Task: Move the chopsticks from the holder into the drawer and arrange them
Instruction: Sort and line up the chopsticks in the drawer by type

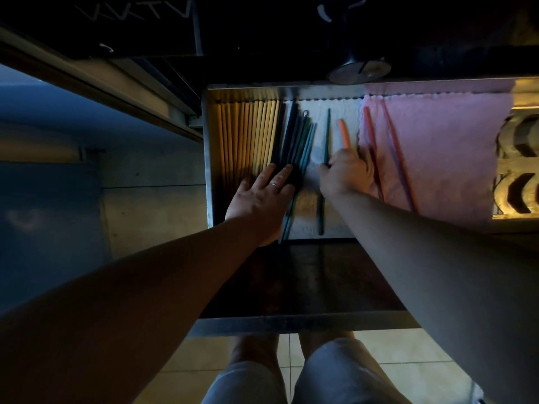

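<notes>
1. Head view, the scene: A person leans over an open metal drawer [207, 158], both forearms reaching in under dim light. A row of slim yellow chopsticks [248, 135] lies packed side by side against the drawer's left wall. Just beside it, a sheaf of dark and teal chopsticks [294, 135] fans out slightly at its near end.
2. Head view, the hands: The left hand [262, 193], a ring on one finger, lies flat with fingers straight, pressing where the yellow row meets the dark sheaf. The right hand [344, 173], near it but not touching, curls its fingers round a single teal chopstick [327, 132] lying alone on the white liner [335, 112]. A bright orange chopstick [344, 137] runs under that hand; whether it is gripped too cannot be told.
3. Head view, the strays: Two long red-orange chopsticks [399, 164] lie aslant on a pink cloth [437, 141] covering the drawer's right part, well apart from the sorted groups.
4. Head view, progress: Most of the job looks done, with the chopsticks already in the drawer and the yellow set neatly ranked. Judging by the layout, what remains is closing up the teal sheaf, bringing in the lone teal stick, and lining up the orange and red-orange ones. The holder cannot be made out in the dark above the drawer, so whether any sticks remain in it is unclear.
</notes>
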A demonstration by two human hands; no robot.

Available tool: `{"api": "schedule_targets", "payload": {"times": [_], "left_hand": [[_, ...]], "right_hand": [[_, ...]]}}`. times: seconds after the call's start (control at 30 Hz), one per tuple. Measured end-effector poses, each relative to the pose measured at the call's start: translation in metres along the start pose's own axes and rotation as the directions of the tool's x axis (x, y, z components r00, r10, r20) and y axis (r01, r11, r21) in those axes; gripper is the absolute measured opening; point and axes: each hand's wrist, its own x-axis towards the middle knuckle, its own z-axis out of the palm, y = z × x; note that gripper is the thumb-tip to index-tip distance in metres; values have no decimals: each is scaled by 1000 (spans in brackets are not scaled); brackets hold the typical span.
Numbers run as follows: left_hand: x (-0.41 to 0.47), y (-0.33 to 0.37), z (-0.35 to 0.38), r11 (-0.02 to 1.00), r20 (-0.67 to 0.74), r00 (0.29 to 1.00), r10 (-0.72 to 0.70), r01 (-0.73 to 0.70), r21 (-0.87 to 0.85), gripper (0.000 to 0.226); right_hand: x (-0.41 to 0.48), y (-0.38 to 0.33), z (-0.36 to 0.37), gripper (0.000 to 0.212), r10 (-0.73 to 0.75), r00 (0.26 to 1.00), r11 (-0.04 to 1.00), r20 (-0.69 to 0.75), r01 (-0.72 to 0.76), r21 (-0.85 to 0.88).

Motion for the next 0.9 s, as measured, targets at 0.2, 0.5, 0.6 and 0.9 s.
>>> {"api": "schedule_targets", "payload": {"times": [0.2,0.5,0.6,0.9], "left_hand": [[0,-1,1,1000,22,1000,10,-11,25,68],[2,-4,5,997,-6,1000,-4,3,-74,82],[1,-6,3,997,-13,1000,-3,2,-76,81],[4,5,8,989,54,995,84,-90,120,83]], "right_hand": [[-7,-5,-3,21,-50,999,992,5,49,115],[-14,-13,1,27,-59,981,970,183,14,242],[-10,-15,2,33,-48,980,967,193,-3,256],[-18,-2,-5,16,43,979,957,200,-98,273]]}}
